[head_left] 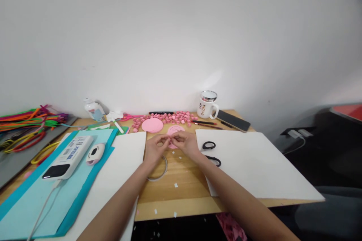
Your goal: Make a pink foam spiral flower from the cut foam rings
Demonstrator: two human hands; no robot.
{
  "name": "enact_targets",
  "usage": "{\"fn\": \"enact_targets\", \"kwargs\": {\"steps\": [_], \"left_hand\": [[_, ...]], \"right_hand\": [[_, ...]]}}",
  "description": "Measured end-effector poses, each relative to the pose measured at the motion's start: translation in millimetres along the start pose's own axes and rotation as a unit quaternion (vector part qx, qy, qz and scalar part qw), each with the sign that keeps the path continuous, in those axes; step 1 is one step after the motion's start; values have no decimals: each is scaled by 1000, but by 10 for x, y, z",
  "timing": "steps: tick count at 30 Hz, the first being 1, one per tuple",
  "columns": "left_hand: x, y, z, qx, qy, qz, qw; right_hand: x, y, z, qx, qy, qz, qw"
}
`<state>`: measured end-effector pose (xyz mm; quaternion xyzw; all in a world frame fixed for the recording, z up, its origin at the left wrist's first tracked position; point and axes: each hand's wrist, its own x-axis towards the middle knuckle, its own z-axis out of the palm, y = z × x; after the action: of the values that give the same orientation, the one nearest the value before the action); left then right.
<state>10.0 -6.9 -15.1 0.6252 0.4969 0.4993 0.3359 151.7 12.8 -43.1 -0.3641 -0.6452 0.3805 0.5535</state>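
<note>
My left hand (155, 148) and my right hand (185, 145) meet over the middle of the wooden table (183, 184), fingertips pinched together on a small pink paper piece (169, 140). Just behind the fingers lies a pink paper disc with a spiral cut (175, 130). A plain pink disc (152, 125) and a pile of several small pink paper rolls (169, 117) lie further back. A tape ring (160, 169) rests under my left wrist. Black-handled scissors (210, 152) lie right of my right hand.
White sheets (254, 162) (124, 158) flank the hands, with blue sheets (42, 203) at left carrying a white power bank (68, 157) and a small white device (95, 153). Colourful pipe cleaners (25, 124) lie far left. A mug (207, 104), phone (233, 120), pencils (205, 123) and bottle (93, 110) stand along the wall.
</note>
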Motion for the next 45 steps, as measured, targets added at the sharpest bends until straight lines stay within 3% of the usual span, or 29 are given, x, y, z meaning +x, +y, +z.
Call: {"fn": "enact_targets", "kwargs": {"steps": [6,15,23,29,36,45], "left_hand": [[-10,-21,25,-8,-13,-3,1000],[-46,-15,28,38,4,54,998],[-78,21,52,84,27,102,991],[-78,31,59,98,41,103,989],[-77,15,39,113,32,132,984],[-88,-8,52,106,23,126,986]], "right_hand": [[-29,-43,18,-27,34,0,999],[-48,-107,72,8,53,45,998],[-57,-181,90,11,79,28,996],[-51,-188,92,0,80,3,997],[-60,-170,109,83,65,77,991],[-60,-190,102,30,93,77,992]]}}
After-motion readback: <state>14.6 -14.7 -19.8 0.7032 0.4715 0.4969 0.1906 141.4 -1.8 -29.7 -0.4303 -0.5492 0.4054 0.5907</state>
